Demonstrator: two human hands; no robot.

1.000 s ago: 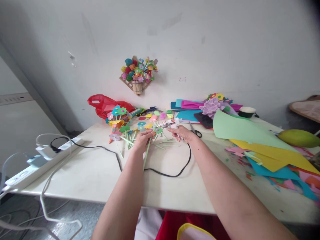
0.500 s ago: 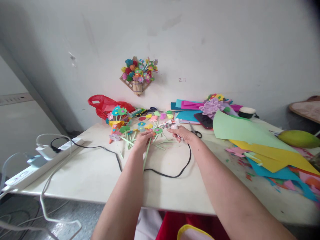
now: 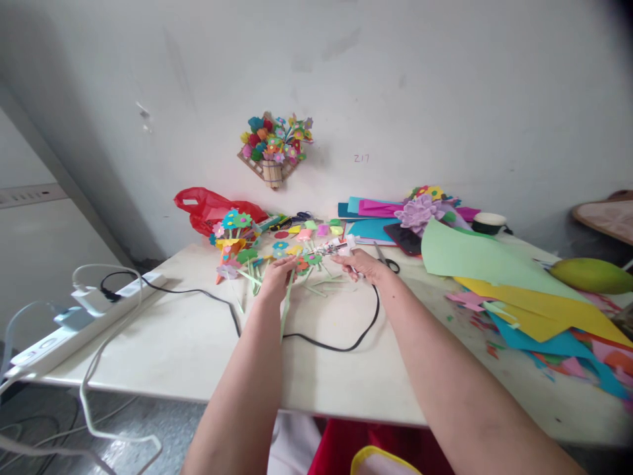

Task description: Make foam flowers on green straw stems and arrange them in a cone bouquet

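My left hand (image 3: 277,276) is closed on a thin pale-green paper strip (image 3: 286,307), which hangs down toward the table. In my closed right hand (image 3: 363,264) is a white hot glue gun (image 3: 350,243), its nozzle pointing left toward my left fingertips. The gun's black cord (image 3: 341,348) loops over the tabletop. Between the hands, a green paper flower (image 3: 312,259) and an orange flower (image 3: 301,265) lie close to the nozzle. Loose green strips (image 3: 329,282) are scattered beneath. My fingers cover the strip's upper end.
A white power strip (image 3: 89,323) with plugs runs along the left edge. Behind my left hand stand an orange cone of paper flowers (image 3: 231,247) and a red plastic bag (image 3: 208,211). Scissors (image 3: 388,262) lie by my right hand; coloured sheets (image 3: 499,264) cover the right side.
My left hand has shifted slightly left with the strip, away from the nozzle, and more of the orange flower shows. My right hand and the glue gun are nearly still.
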